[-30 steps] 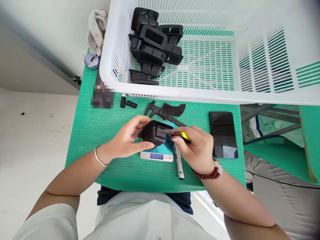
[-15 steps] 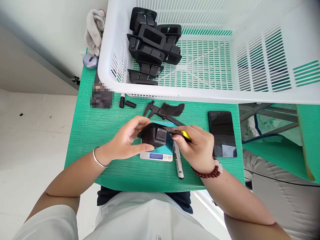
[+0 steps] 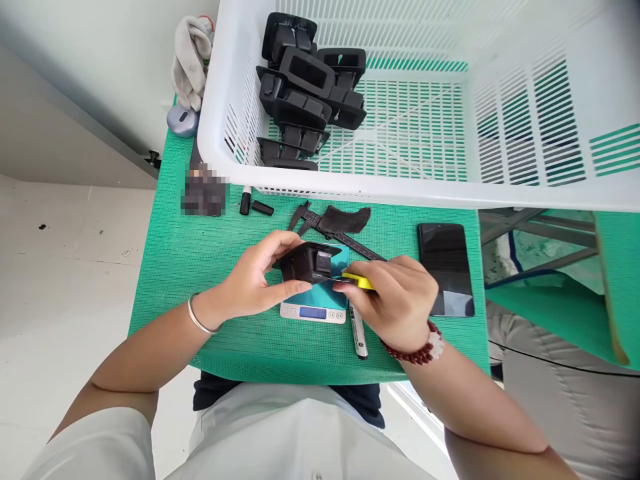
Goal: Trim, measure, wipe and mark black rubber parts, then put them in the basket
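My left hand (image 3: 253, 280) grips a black plastic housing part (image 3: 306, 262) between thumb and fingers, held just above a small digital scale (image 3: 316, 304) with a teal top. My right hand (image 3: 400, 300) is closed around a small yellow-handled tool (image 3: 359, 281), whose tip meets the right side of the part. A silver bracelet sits on my left wrist, and a red bead bracelet on my right.
A big white slotted basket (image 3: 350, 190) at the back holds several black parts (image 3: 307, 93). On the green mat (image 3: 200, 267) lie calipers (image 3: 330, 230), a dark cloth (image 3: 347, 218), a marker with its cap off (image 3: 245, 200), a pen (image 3: 358, 330) and a phone (image 3: 447, 267).
My left hand has turned the black part so a different face shows. My right hand shifted lower and rolled, and the tool's yellow handle now lies flatter against the part's lower right edge.
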Available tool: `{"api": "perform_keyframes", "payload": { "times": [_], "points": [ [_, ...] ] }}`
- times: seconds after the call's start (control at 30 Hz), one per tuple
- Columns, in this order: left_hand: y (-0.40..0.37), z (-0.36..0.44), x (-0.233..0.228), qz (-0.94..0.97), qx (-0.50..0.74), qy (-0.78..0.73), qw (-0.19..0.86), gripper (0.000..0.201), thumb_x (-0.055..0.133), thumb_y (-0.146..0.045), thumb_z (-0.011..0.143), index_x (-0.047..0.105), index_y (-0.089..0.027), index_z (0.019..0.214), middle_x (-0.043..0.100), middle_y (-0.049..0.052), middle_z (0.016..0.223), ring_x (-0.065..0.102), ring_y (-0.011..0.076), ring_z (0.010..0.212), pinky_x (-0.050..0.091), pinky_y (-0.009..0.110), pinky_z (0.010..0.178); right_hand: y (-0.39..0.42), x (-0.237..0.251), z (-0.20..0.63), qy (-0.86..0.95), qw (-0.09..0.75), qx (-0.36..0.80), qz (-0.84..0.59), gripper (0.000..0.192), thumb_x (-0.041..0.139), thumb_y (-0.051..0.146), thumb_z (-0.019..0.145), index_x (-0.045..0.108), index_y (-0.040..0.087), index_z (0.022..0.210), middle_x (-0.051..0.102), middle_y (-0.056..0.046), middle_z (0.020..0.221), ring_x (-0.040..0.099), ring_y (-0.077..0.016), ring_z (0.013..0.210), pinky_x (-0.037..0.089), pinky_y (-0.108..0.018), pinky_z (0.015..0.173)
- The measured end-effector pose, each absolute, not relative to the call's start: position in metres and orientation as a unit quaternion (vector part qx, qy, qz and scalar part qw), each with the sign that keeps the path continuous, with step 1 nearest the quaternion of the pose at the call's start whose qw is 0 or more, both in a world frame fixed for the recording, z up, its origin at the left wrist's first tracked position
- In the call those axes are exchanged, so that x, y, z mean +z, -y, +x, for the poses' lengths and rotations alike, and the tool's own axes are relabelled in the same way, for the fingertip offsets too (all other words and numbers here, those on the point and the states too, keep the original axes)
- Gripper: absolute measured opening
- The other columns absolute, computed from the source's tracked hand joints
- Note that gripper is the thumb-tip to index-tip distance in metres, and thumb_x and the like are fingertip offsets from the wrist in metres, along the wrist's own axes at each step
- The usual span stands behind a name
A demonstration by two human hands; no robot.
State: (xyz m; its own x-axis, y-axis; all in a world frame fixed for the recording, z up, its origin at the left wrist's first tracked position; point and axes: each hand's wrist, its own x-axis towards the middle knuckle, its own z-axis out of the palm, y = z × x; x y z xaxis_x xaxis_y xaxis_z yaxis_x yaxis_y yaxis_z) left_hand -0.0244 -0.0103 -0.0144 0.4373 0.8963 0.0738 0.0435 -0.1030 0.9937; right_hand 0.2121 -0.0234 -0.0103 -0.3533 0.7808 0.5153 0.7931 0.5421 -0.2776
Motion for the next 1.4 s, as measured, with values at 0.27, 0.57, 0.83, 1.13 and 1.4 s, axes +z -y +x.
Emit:
{"api": "perform_keyframes", "payload": {
  "times": [0.27, 0.57, 0.83, 1.13, 1.4],
  "points": [
    [0.010, -0.025, -0.013, 0.641, 0.374, -0.364, 0.562, 0.046, 0.076, -0.030, 0.079, 0.052, -0.023, 0.118, 0.064, 0.008, 0.110, 0.063, 0.0212, 0.100, 0.054, 0.031, 0.082, 0.020, -0.009, 0.214, 0.826, 0.332, -0.013, -0.455, 0.026, 0.060, 0.041, 0.093, 0.065, 0.020, 0.078, 0.069, 0.000, 0.061, 0.059, -0.0128, 0.053, 0.039, -0.028, 0.057],
    [0.004, -0.025, -0.017, 0.492, 0.443, -0.380, 0.646, 0.044, 0.077, -0.036, 0.078, 0.056, -0.023, 0.114, 0.067, 0.007, 0.108, 0.066, 0.0209, 0.098, 0.054, 0.030, 0.078, -0.005, -0.017, 0.240, 0.783, 0.199, -0.032, -0.588, 0.044, 0.052, 0.055, 0.092, 0.067, 0.020, 0.070, 0.055, -0.001, 0.050, 0.043, -0.0140, 0.047, 0.028, -0.029, 0.050],
    [-0.003, -0.023, -0.011, 0.310, 0.489, -0.388, 0.717, 0.042, 0.073, -0.050, 0.077, 0.063, -0.021, 0.105, 0.064, 0.005, 0.096, 0.061, 0.0159, 0.078, 0.050, 0.026, 0.060, -0.014, -0.022, 0.264, 0.729, 0.118, -0.037, -0.673, 0.037, 0.053, 0.044, 0.093, 0.070, 0.015, 0.109, 0.068, -0.015, 0.099, 0.061, -0.0267, 0.078, 0.041, -0.037, 0.065],
    [-0.003, -0.020, -0.007, 0.290, 0.497, -0.357, 0.736, 0.037, 0.076, -0.046, 0.077, 0.064, -0.019, 0.098, 0.061, 0.002, 0.087, 0.050, 0.0072, 0.061, 0.042, 0.023, 0.055, -0.009, -0.027, 0.245, 0.820, 0.155, 0.048, -0.549, 0.013, 0.057, 0.028, 0.091, 0.064, 0.018, 0.095, 0.066, -0.009, 0.093, 0.061, -0.0259, 0.086, 0.049, -0.040, 0.076],
    [-0.005, -0.018, -0.006, 0.303, 0.497, -0.372, 0.723, 0.045, 0.057, -0.058, 0.087, 0.069, -0.016, 0.101, 0.071, 0.010, 0.095, 0.063, 0.0164, 0.073, 0.050, 0.029, 0.061, -0.013, -0.032, 0.241, 0.841, 0.128, 0.015, -0.525, 0.016, 0.052, 0.026, 0.094, 0.065, 0.017, 0.090, 0.068, -0.008, 0.088, 0.061, -0.0223, 0.078, 0.046, -0.036, 0.070]
  ]
}}
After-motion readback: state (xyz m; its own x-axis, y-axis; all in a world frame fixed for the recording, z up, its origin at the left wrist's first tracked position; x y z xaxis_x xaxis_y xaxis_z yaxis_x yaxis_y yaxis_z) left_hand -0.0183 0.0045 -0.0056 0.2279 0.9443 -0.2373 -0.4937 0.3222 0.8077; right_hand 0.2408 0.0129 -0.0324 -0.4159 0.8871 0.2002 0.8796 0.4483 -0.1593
